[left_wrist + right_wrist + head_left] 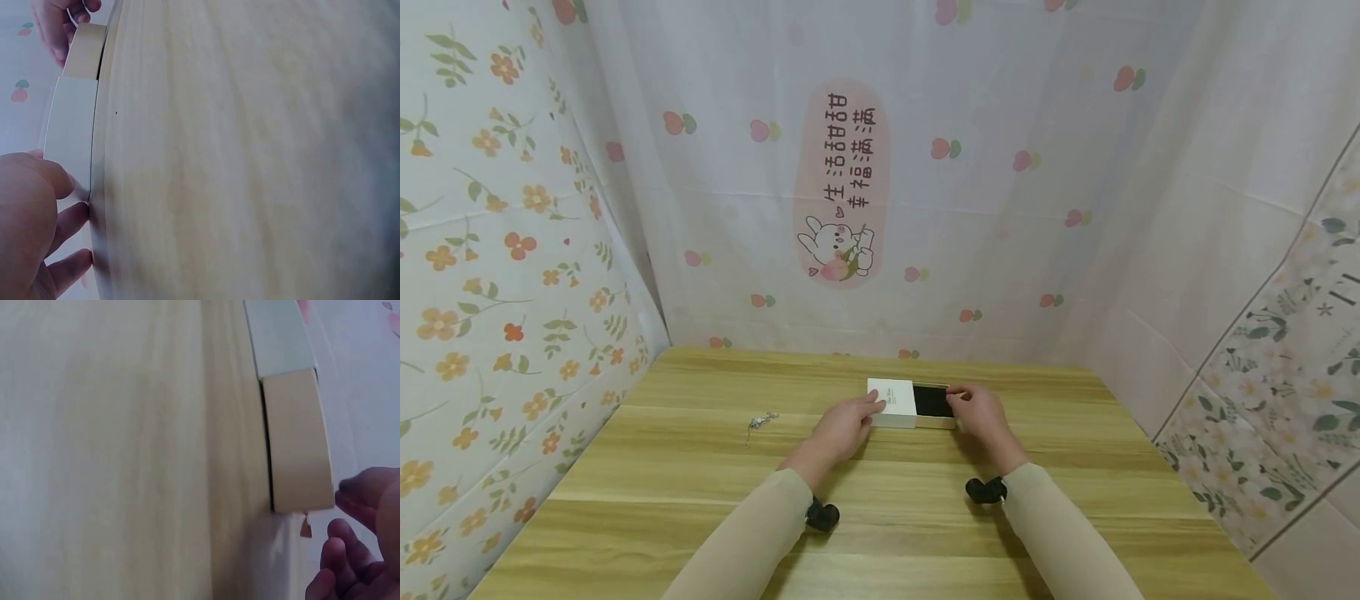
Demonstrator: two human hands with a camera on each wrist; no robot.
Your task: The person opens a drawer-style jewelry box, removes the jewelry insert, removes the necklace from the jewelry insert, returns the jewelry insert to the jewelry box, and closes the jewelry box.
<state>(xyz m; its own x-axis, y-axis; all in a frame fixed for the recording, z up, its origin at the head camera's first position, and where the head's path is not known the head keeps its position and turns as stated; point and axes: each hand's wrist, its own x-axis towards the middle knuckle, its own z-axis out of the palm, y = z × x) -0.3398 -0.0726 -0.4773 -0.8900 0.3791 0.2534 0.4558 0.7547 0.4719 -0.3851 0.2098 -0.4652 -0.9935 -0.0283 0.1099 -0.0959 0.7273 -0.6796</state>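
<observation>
A white drawer-style gift box (pixel 891 398) with small lettering on its lid lies on the table, its cream inner drawer (pixel 299 444) slid partway out to the right. Inside the drawer shows a black pad (pixel 931 401). My left hand (pixel 844 425) grips the left end of the white sleeve, thumb on its front side in the left wrist view. At the drawer's right end my right hand (pixel 979 410) pinches the black pad near its edge; the fingertips are partly hidden. A small brown ribbon tab (pixel 305 526) sticks out from the drawer's end.
A silvery piece of jewellery (pixel 762 421) with a thin chain lies on the wooden table (pixel 880 517), left of the box. Patterned curtains (pixel 1000 250) hang behind the table and at both sides. Dark devices (pixel 823 517) are strapped at both wrists.
</observation>
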